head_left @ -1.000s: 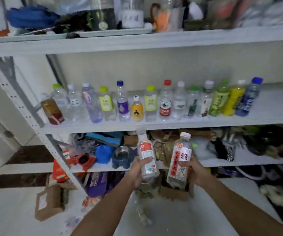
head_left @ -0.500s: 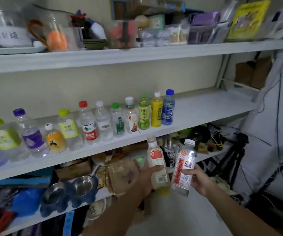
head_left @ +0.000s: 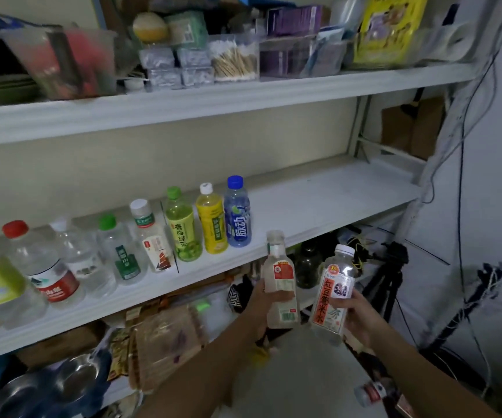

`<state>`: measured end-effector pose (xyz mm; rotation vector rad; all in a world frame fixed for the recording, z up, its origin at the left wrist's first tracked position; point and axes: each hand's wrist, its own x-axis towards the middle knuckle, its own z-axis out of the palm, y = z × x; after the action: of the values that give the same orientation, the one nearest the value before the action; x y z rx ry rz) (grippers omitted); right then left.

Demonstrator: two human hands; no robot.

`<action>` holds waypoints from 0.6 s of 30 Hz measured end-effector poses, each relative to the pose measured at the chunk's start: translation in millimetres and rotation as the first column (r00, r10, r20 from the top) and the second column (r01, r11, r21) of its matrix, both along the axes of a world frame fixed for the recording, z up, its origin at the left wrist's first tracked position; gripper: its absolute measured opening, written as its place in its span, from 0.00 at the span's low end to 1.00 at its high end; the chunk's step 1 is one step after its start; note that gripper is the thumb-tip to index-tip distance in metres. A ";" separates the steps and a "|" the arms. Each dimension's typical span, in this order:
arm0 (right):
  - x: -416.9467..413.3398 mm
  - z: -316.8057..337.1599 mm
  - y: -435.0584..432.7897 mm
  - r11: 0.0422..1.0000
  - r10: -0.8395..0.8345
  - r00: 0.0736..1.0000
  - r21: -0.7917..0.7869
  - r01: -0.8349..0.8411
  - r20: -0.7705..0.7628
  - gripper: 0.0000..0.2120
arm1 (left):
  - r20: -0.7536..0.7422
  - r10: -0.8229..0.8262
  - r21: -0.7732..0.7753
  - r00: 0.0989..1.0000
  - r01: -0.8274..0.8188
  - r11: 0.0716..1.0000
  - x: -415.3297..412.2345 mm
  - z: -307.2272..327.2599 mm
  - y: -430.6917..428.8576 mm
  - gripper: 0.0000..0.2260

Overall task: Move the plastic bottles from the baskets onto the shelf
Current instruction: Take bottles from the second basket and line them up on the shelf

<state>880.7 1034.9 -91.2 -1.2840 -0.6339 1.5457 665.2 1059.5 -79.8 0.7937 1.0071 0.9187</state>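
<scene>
White shelf room now shows, middle right. Left hand grips a pale bottle, right hand a red-lettered bottle; both could go there.

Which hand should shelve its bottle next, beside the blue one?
Probably left: the left hand holds its clear red-labelled plastic bottle nearest the blue-capped blue bottle; the right hand sits farther away.
</scene>
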 end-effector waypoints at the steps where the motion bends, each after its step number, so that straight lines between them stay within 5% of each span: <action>1: 3.2 0.1 11.8 1.000 -0.011 1.000 -0.002 0.011 0.004 0.24 | -0.010 0.006 -0.002 1.000 -0.006 1.000 6.9 -0.1 15.0 0.20; 11: 52.5 19.8 127.9 0.994 -0.021 0.998 0.106 0.027 -0.054 0.27 | -0.197 0.034 0.143 0.980 -0.005 0.990 68.4 18.1 156.2 0.29; 18: 71.4 56.8 233.3 0.974 0.105 0.994 0.204 -0.101 -0.007 0.30 | -0.347 0.302 0.378 0.888 -0.162 0.912 91.5 24.8 217.1 0.28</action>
<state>952.1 1268.2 -34.4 -1.0965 -0.8362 1.5312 756.8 1276.6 -55.0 1.2038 1.3439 1.1903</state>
